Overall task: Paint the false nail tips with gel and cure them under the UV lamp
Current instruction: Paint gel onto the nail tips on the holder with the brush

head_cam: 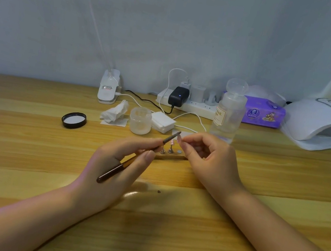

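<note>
Starting at nine o'clock on the wooden surface, we see a black jar lid lying flat, and just past it the open frosted gel jar standing beside a crumpled tissue. Our left hand pinches the brush like a pen, its tip angled toward one o'clock and meeting the false nail tip, which our right hand pinches between thumb and forefinger just above the small wooden stand. We judge the painting step to be in hand: gel is going onto this tip, though blur hides how much is covered. The next move calls for light, even strokes without flooding the edges, then setting the tip down untouched. The UV lamp waits at two o'clock, well apart, behind the clear pump bottle.
</note>
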